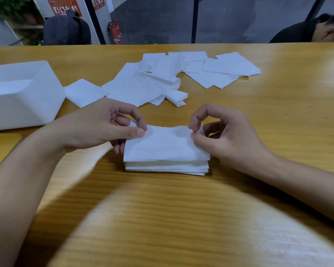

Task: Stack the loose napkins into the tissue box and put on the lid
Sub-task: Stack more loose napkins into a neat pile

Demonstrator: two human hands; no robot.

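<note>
Status: early stage. A small squared stack (166, 167) stands on the table (181, 218) in front of the person, well apart from the tissue box (27, 105).

The left hand (96, 128) and right hand (229, 135) each pinch a far corner of the top napkin (162, 145) between thumb and forefinger; the other fingers are curled.

Many loose napkins (143, 85) lie scattered beyond, uncollected.

The box stands open at far left. Its white interior is overexposed, so its contents cannot be determined.

A wood-coloured panel (2, 147) near the box is possibly the lid, not fitted.

Outstanding: gathering, loading, lidding.
</note>
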